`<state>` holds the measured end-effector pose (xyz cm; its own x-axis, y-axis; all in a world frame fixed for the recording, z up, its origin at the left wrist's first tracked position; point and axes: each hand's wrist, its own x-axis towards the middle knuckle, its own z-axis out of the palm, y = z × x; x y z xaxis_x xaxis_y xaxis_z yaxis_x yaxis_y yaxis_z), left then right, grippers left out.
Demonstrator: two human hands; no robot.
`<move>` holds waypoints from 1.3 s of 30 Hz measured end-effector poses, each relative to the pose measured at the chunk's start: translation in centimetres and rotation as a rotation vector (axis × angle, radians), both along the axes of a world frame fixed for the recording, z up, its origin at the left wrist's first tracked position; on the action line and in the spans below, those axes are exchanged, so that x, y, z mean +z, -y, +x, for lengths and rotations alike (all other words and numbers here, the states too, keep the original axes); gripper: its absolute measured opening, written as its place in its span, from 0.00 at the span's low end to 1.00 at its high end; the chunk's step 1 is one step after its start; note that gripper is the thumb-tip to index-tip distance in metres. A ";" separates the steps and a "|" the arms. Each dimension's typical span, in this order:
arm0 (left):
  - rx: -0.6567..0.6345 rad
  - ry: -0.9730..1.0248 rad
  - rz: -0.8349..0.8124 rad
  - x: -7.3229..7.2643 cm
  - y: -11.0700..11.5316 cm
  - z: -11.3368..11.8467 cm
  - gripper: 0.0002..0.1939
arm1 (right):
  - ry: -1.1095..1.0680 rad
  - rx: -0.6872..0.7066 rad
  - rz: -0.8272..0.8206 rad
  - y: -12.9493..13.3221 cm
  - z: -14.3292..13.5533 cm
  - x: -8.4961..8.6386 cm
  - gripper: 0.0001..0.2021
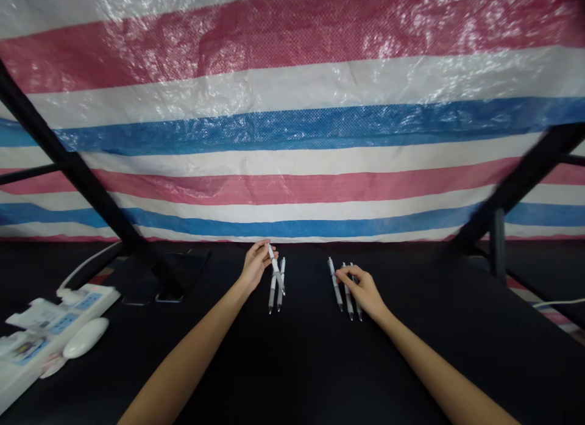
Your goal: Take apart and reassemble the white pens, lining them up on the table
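My left hand (256, 265) pinches a white-and-grey pen (276, 269) near its upper end, tilted over two similar pens. Those two, a left pen (272, 298) and a right pen (280, 296), lie close together on the black table (292, 364). Farther right, my right hand (363, 289) reaches over a group of three pens. Its thumb and index fingertips come together at the leftmost pen (337, 294). The middle pen (349, 304) and the rightmost pen (359, 310) are partly hidden under my fingers.
At the left stands a white power strip (98, 303) with plugs and a cable, beside a white rounded object (86, 338). Dark flat devices (169, 291) lie near the left black frame leg (105, 199). Another black leg (503, 190) rises right, before a striped sheet (292, 187).
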<state>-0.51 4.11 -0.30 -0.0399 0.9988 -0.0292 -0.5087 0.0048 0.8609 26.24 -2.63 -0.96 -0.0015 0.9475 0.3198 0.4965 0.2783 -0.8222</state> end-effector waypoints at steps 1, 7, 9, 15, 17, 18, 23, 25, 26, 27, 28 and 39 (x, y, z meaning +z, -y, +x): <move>0.004 -0.026 0.019 -0.1 0.1 0.1 0.12 | 0.001 -0.002 0.002 0.0 0.0 0.0 0.17; -0.005 -0.288 0.147 -0.4 0.5 0.7 0.11 | 0.019 0.001 0.006 0.0 0.1 -0.1 0.18; -0.004 -0.384 0.184 -0.6 0.5 0.9 0.08 | 0.029 -0.001 0.013 0.0 0.1 -0.2 0.18; 0.037 -0.553 0.269 -1.3 0.1 0.8 0.08 | 0.160 -0.012 0.060 0.1 0.0 0.2 0.16; 0.048 -0.678 0.343 -1.3 0.2 0.8 0.08 | 0.272 -0.008 0.089 0.3 -0.3 0.4 0.13; 0.043 -0.752 0.377 -1.3 0.2 0.8 0.07 | 0.328 -0.012 0.101 0.3 -0.4 0.4 0.12; -0.044 -1.047 0.469 -1.1 1.0 1.0 0.11 | 0.524 -0.035 0.092 0.6 -0.9 0.4 0.07; -0.078 -1.090 0.496 -1.1 1.1 1.1 0.13 | 0.563 -0.037 0.066 0.6 -0.9 0.3 0.05; -0.087 -1.105 0.507 -1.2 1.2 1.1 0.13 | 0.573 -0.037 0.052 0.6 -1.0 0.3 0.05; -0.091 -1.119 0.517 -1.2 1.2 1.2 0.13 | 0.579 -0.037 0.040 0.6 -1.0 0.3 0.05; -0.090 -1.136 0.527 -1.3 1.2 1.2 0.13 | 0.582 -0.035 0.028 0.6 -1.0 0.3 0.04; -0.180 -1.422 0.618 -1.0 1.2 1.1 0.13 | 0.421 -0.002 -0.023 0.4 -0.6 0.2 0.07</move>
<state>0.60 2.87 -1.26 0.4400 0.8356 0.3289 0.6634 -0.5493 0.5080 25.64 -3.01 -0.74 -0.1261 0.9544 0.2706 0.7910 0.2613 -0.5533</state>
